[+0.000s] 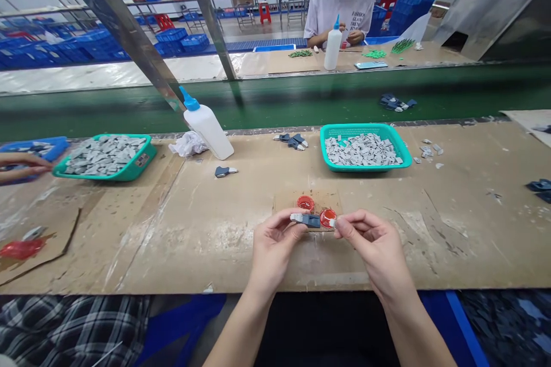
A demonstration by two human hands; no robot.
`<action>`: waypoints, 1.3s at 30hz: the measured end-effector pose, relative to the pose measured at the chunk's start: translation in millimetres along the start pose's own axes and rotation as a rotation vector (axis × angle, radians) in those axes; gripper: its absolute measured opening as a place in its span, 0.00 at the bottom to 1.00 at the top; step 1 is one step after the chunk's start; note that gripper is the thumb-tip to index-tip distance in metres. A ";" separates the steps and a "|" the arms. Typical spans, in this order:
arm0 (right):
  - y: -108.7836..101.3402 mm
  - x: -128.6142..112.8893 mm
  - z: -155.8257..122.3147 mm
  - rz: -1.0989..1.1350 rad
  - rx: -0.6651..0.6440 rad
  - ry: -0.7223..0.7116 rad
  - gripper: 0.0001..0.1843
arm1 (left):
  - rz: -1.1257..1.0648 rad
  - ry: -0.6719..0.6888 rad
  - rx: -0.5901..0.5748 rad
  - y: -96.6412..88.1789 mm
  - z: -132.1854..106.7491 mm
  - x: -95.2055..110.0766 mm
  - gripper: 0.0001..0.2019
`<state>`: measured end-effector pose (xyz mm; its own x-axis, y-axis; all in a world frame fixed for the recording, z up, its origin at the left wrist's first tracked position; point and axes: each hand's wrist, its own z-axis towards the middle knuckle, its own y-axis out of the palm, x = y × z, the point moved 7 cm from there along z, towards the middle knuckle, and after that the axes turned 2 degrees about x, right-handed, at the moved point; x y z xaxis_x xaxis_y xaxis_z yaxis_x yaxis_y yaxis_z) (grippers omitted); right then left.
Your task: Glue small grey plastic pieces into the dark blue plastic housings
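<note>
My left hand (273,243) pinches a small dark grey plastic part with a light tip (305,219) between thumb and fingers. My right hand (372,243) is closed in a pinch right beside it, holding a tiny light piece (333,222) at the part's right end. Both hands hover over a small cardboard square (286,202) with two red glue caps (305,202) (328,217) on it. A teal basket of grey pieces (365,147) stands just beyond, to the right.
A white glue bottle with a blue tip (206,124) leans near a crumpled tissue (187,143). Loose dark parts (225,171) (293,140) lie on the cardboard-covered bench. A second teal basket (105,156) and another person's hand (23,165) are at left. A green conveyor (301,97) runs behind; a person works opposite.
</note>
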<state>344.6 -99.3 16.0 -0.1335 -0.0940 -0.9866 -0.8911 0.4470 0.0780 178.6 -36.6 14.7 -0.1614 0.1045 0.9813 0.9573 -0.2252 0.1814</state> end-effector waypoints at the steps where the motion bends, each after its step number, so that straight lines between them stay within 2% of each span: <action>1: 5.5 -3.6 -1.6 0.003 -0.021 -0.001 0.11 | 0.006 0.017 -0.004 2.9 -1.4 2.5 0.07; 4: 16.7 -7.8 -4.0 0.019 -0.047 0.007 0.11 | 0.007 0.069 -0.027 9.3 -5.2 10.5 0.07; 8: 20.2 -3.0 -3.8 0.016 -0.072 0.020 0.13 | 0.045 0.104 -0.047 10.7 -9.1 16.3 0.07; 10: 21.8 1.4 -4.1 0.010 -0.131 0.043 0.15 | 0.084 0.120 -0.066 11.5 -11.4 18.6 0.07; 14: 33.9 6.0 -11.0 0.078 -0.350 0.108 0.18 | 0.154 0.182 -0.110 17.0 -16.2 27.0 0.09; 17: 40.3 4.6 -14.7 0.144 -0.370 0.137 0.18 | 0.210 0.240 -0.100 17.8 -16.8 33.8 0.11; 21: 47.8 -0.9 -9.6 0.181 -0.271 0.100 0.19 | 0.168 0.157 -0.117 12.3 -9.8 25.6 0.18; 24: 59.5 -4.8 -1.6 0.159 -0.316 0.103 0.20 | 0.196 0.106 -0.136 7.7 -3.9 15.1 0.23; 26: 64.2 -10.0 8.3 0.100 -0.384 0.080 0.21 | 0.294 0.167 -0.103 3.9 -0.7 13.0 0.26; 28: 62.2 -17.7 25.4 -0.016 -0.463 0.021 0.25 | 0.405 0.260 -0.042 -2.3 2.8 13.1 0.31; 30: 45.6 -30.0 56.4 -0.239 -0.424 -0.116 0.28 | 0.505 0.323 0.056 -16.6 9.0 13.2 0.34; 31: 31.2 -38.6 77.3 -0.392 -0.324 -0.211 0.25 | 0.551 0.341 0.109 -27.4 13.6 13.4 0.34; 33: -1.5 -58.2 121.4 -0.783 -0.012 -0.398 0.15 | 0.660 0.367 0.193 -53.8 25.8 15.1 0.35; 34: -13.3 -61.3 144.0 -0.960 0.087 -0.396 0.13 | 0.726 0.379 0.214 -67.8 33.4 16.6 0.36; 36: -23.6 -59.5 186.1 -1.056 0.119 -0.359 0.10 | 0.904 0.404 0.221 -94.4 50.4 20.1 0.38; 39: -21.0 -45.9 231.6 -1.129 0.133 -0.273 0.11 | 1.265 0.392 0.198 -126.1 75.5 23.1 0.41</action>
<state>469.9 101.7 26.5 0.8173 -0.3103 -0.4856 -0.3898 0.3229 -0.8624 72.3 67.4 9.7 0.8296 -0.3607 0.4263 0.5121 0.1870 -0.8383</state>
